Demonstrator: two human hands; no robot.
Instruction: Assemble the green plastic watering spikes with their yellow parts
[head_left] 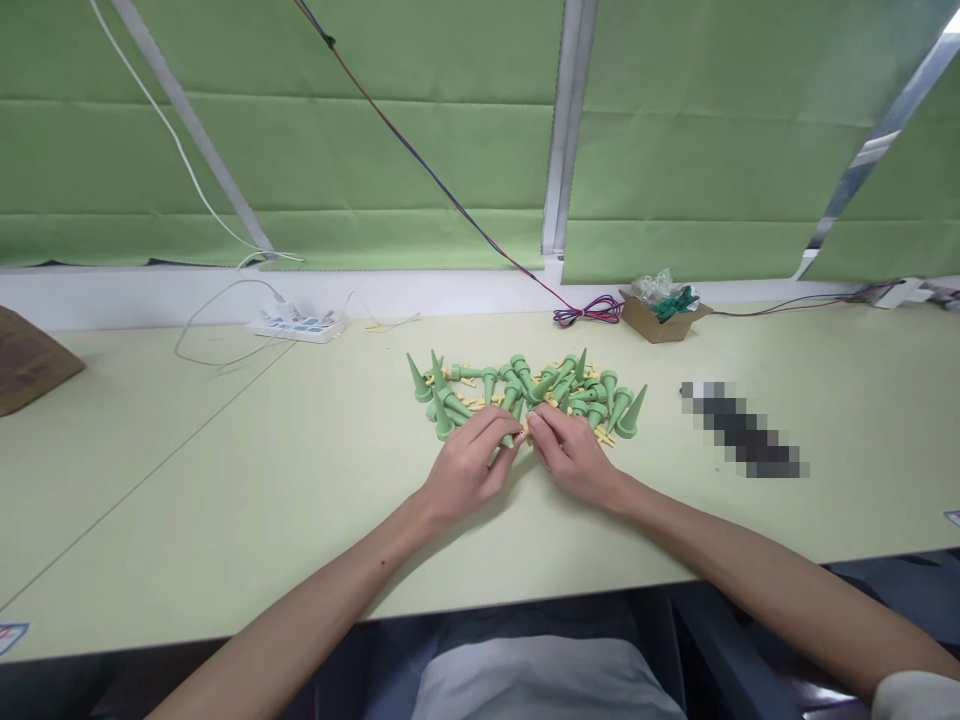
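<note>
My left hand (pixel 471 462) is closed at the near edge of a pile, fingers pinching a green plastic spike (pixel 508 440) whose tip shows beneath them. My right hand (pixel 571 456) meets it fingertip to fingertip, closed on a small yellow plastic piece (pixel 524 430); the fingers cover most of both parts. Just beyond both hands lies a heap of green cone-shaped spikes with round caps (pixel 520 367), mixed with small yellow pieces (pixel 602 436). Some spikes, such as a green cone (pixel 634 412) at the right end, stand point up.
Behind the pile are a small cardboard box (pixel 660 322) with clear and green stuff inside and a coiled red-blue cable (pixel 589 312). A white power strip (pixel 296 325) sits back left. A blurred-out dark object (pixel 742 432) lies to the right, a brown object (pixel 34 362) far left.
</note>
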